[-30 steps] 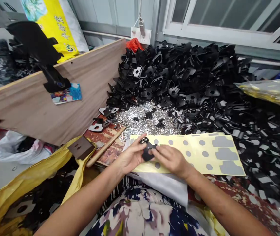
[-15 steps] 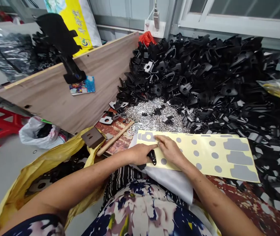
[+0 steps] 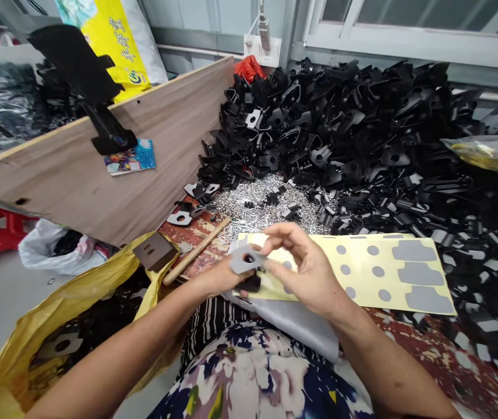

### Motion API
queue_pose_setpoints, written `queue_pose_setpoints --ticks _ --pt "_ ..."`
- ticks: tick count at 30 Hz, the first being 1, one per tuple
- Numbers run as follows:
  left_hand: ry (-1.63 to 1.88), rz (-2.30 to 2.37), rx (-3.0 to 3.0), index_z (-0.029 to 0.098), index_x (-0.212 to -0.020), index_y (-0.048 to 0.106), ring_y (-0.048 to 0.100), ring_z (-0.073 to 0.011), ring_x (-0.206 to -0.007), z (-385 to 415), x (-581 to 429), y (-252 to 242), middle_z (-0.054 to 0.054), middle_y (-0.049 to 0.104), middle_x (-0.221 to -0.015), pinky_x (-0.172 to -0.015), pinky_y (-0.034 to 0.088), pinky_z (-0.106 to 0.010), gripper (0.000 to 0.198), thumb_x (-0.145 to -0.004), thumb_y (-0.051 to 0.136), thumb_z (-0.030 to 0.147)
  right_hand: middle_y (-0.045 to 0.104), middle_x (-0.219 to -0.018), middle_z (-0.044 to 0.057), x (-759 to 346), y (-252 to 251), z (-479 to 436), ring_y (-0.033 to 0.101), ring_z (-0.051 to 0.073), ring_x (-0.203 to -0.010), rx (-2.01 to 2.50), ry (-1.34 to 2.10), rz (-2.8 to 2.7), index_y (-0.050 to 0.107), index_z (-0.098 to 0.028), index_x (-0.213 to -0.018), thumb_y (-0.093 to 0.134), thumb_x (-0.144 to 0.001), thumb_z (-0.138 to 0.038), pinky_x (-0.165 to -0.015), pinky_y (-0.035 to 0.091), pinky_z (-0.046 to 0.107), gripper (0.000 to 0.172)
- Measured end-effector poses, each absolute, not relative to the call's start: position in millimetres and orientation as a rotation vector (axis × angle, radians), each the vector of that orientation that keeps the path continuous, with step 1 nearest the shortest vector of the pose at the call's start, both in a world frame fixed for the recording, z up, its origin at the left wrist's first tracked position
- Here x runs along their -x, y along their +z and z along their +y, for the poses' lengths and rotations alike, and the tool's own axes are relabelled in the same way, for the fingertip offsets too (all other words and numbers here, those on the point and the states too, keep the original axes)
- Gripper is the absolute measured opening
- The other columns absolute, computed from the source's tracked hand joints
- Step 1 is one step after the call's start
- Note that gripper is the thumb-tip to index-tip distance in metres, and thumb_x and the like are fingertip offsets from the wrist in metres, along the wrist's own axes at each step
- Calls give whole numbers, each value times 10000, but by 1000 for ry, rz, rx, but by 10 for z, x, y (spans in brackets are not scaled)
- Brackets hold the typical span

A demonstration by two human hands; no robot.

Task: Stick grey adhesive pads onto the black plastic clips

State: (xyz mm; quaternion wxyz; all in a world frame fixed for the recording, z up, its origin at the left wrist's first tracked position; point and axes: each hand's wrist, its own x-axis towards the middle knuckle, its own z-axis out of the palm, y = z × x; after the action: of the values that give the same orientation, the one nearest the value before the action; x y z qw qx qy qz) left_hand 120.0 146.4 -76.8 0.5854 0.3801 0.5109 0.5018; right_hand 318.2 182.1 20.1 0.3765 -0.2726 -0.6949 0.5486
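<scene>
Between the thumb and fingers of my right hand (image 3: 312, 270) is a grey sticker (image 3: 239, 263) with a round hole. It hovers over my left hand (image 3: 220, 278), hiding most of those fingers. My left hand is closed on a small black plastic part (image 3: 251, 283), which shows just below the sticker. Under both hands lies a pale yellow backing sheet (image 3: 314, 293), with grey round pieces and larger grey shapes still stuck on it at the right end.
A heap of black plastic parts (image 3: 340, 128) fills the back and right. Small metal pins (image 3: 260, 203) lie before it. A wooden stick (image 3: 196, 251) is left of the sheet. The yellow sack (image 3: 8, 326) stands open at lower left, beside a wooden board (image 3: 65, 174).
My right hand has peeled a grey holed sticker off the sheet's left end and lifted it over my left hand. My left hand has shifted slightly left with the black part. The view has turned slightly right.
</scene>
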Motion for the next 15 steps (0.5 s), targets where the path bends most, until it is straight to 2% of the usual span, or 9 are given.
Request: queue_pose_setpoints --ticks 2,6,10,13,15 --pt "1164 1140 -773 252 -1200 637 645 -191 -760 1387 -1172 -658 -43 650 -991 -604 559 -300 497 -742 828 231 692 -890 -4 -3275 -16 1852 697 196 -892 858 1156 -1776 637 -267 -1218 681 -917 -211 -908 606 408 310" --pt "1326 958 -414 282 -1319 558 634 -162 -829 1264 -1218 -557 -47 634 -1102 -707 591 -303 649 -764 889 342 689 -862 -9 -3343 -482 1899 669 176 -808 944 1195 -1689 628 -261 -1221 711 -891 -228 -804 592 351 342" --pt "1370 800 -282 271 -1286 589 655 -207 -893 1266 -1375 -587 -68 676 -1129 -749 586 -334 558 -832 823 495 699 -880 0 -3200 -624 1851 671 176 -810 951 1204 -1587 636 -265 -1189 738 -873 -238 -778 595 343 333" --pt "1382 764 -296 276 -1271 596 677 -265 -996 1291 -1469 -599 -76 680 -1209 -804 598 -399 509 -865 782 520 694 -904 8 -3081 -640 1819 669 180 -841 966 1165 -1555 646 -258 -1174 730 -879 -244 -816 596 362 308" --pt "1389 753 -304 284 -1271 592 680 -264 -994 1294 -1501 -590 -73 675 -1228 -812 601 -417 482 -886 760 520 685 -907 10 -3034 -664 1808 660 179 -843 976 1154 -1541 649 -253 -1172 722 -883 -242 -824 597 366 298"
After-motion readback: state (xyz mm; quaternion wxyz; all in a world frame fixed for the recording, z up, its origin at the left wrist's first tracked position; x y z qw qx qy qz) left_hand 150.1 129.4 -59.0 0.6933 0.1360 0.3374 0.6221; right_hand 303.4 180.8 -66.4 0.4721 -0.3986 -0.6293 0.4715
